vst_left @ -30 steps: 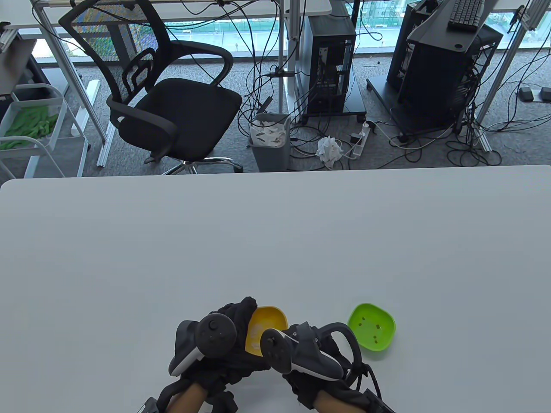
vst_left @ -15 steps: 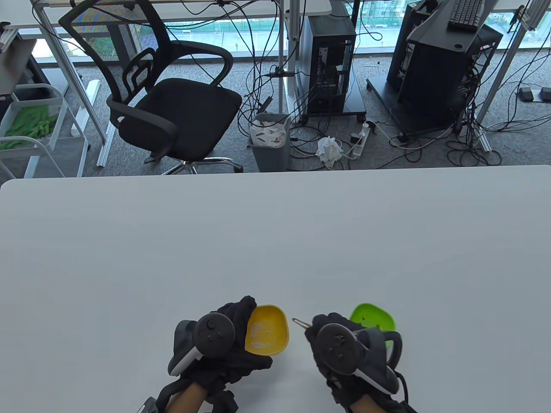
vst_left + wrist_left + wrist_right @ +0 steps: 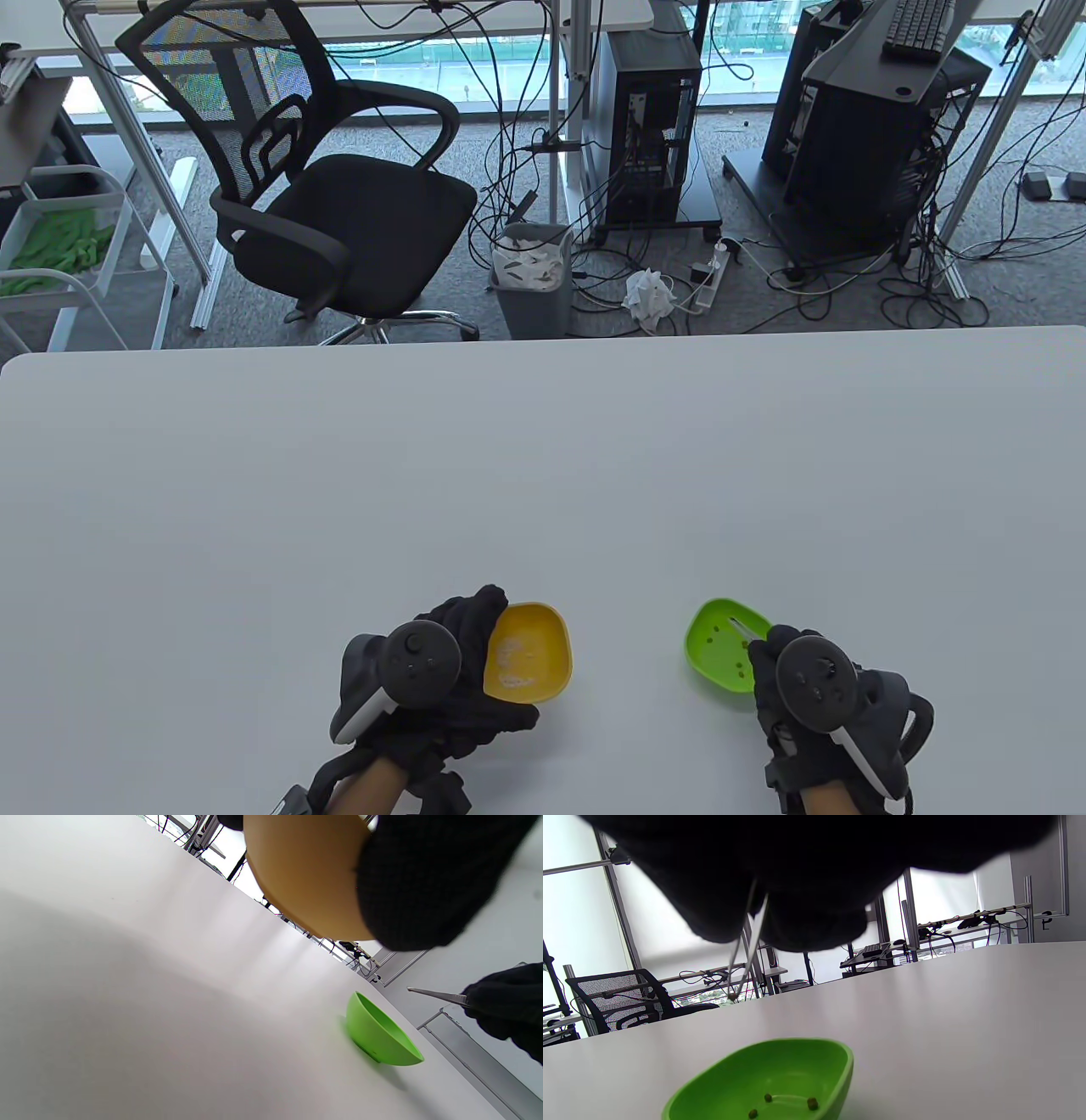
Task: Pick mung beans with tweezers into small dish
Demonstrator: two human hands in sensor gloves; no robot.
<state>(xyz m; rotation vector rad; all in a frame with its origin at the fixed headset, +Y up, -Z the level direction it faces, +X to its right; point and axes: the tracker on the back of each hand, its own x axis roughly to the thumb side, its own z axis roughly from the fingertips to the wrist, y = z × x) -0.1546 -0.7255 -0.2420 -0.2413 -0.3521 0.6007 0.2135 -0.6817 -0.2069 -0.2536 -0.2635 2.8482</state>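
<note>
My left hand (image 3: 465, 638) grips the left side of a yellow dish (image 3: 530, 652) and holds it tilted; its underside fills the top of the left wrist view (image 3: 305, 878). My right hand (image 3: 776, 660) pinches metal tweezers (image 3: 743, 628), whose tips hang over a green dish (image 3: 717, 649). In the right wrist view the tweezers (image 3: 747, 955) point down with closed tips, and something small and dark sits between them. The green dish (image 3: 780, 1069) holds a few mung beans (image 3: 812, 1104). The left wrist view shows the green dish (image 3: 377, 1035) and the tweezers (image 3: 437, 995) above it.
The white table (image 3: 543, 475) stretches far beyond both dishes. The two dishes stand near the front edge, a hand's width apart. Behind the table are an office chair (image 3: 339, 195), a bin (image 3: 532, 280) and computer towers.
My right hand has moved with the tweezers from over the yellow dish rightward to the green dish. My left hand and the yellow dish have stayed put.
</note>
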